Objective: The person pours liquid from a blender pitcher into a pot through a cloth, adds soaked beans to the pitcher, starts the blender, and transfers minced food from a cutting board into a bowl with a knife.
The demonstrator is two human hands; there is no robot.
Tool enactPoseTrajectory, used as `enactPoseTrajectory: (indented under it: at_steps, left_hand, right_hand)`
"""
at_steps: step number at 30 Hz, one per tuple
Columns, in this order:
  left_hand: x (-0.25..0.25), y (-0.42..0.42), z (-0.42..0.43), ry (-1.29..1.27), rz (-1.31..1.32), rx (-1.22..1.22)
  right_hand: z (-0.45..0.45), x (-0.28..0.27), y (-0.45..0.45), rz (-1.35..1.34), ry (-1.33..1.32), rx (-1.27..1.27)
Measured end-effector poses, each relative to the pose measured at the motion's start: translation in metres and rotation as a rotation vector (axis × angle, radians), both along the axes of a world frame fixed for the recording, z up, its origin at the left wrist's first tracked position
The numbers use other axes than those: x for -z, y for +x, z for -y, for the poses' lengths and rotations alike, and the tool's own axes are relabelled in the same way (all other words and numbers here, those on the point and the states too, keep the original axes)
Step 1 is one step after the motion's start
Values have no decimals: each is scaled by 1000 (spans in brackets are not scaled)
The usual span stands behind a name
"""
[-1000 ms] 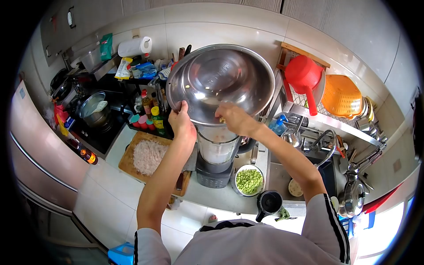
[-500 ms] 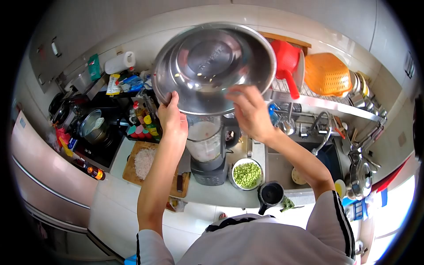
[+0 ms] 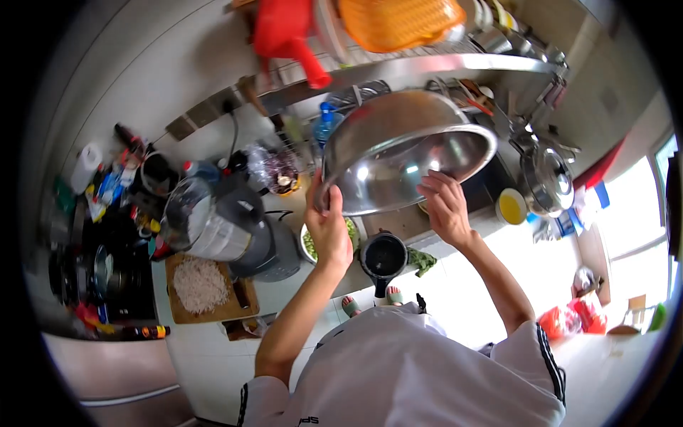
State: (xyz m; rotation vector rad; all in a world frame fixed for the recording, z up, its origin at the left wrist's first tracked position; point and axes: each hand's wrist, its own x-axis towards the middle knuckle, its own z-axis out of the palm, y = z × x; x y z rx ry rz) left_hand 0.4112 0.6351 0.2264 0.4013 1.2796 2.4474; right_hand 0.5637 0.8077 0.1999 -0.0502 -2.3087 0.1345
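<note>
A large stainless steel bowl (image 3: 395,121) is tilted on its side above the counter, its mouth facing down towards me. My left hand (image 3: 331,231) grips its left rim, thumb on the outer side. At the lower right rim, my right hand (image 3: 447,210) has bent fingers against the bowl's mouth; the thumb is hard to make out. Below the bowl stand a white bowl of chopped green vegetable (image 3: 309,244), partly hidden by my left wrist, and a black handled pot (image 3: 384,255).
A blender (image 3: 260,231) with a whitish mix in its jug stands left, beside a cutting board (image 3: 178,267) bearing pale chopped food (image 3: 201,285). Behind the bowl is the sink (image 3: 491,178). Overhead, a rack (image 3: 427,67) carries an orange basket (image 3: 402,21) and a red scoop (image 3: 288,35).
The bowl has moved right, from above the blender to over the sink side, and turned from near upright to tilted mouth-down. Both hands went with it, and my view swung right.
</note>
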Motion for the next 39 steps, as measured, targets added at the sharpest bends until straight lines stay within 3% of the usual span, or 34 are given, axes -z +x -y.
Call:
enactPoseTrajectory:
  at_steps: [5, 8, 10, 12, 15, 18, 22, 27, 30, 31, 34, 39]
  left_hand:
    - [92, 28, -38, -287, 205, 92]
    - [116, 33, -50, -323, 297, 118]
    - [123, 38, -57, -321, 363, 114]
    - [123, 41, -62, -269, 324, 120]
    - [111, 38, -65, -317, 355, 62]
    - [109, 25, -60, -356, 290, 4]
    - [106, 19, -56, -354, 298, -70]
    - [102, 27, -63, -388, 309, -159]
    - [103, 19, -58, -408, 306, -182]
    - [104, 17, -57, -406, 281, -178]
    - [106, 18, -57, -382, 245, -182]
    - [102, 17, -59, -388, 277, -182]
  right_hand:
    - [-30, 66, 15, 134, -44, 221]
    - [-41, 79, -5, 104, -166, 96]
    - [-39, 68, -24, 160, -263, -295]
    - [-28, 75, -49, 225, -172, -419]
    - [-33, 88, -61, 255, -273, -531]
    - [-65, 117, -55, 390, -17, -426]
    - [-67, 98, -51, 239, -47, -358]
    - [-52, 99, -89, 76, -122, -316]
    - [-60, 116, -86, 293, -268, -350]
    - [-57, 112, -84, 114, -308, -246]
    - [-61, 97, -96, -36, -551, -137]
    - [-50, 125, -108, -23, -605, -274]
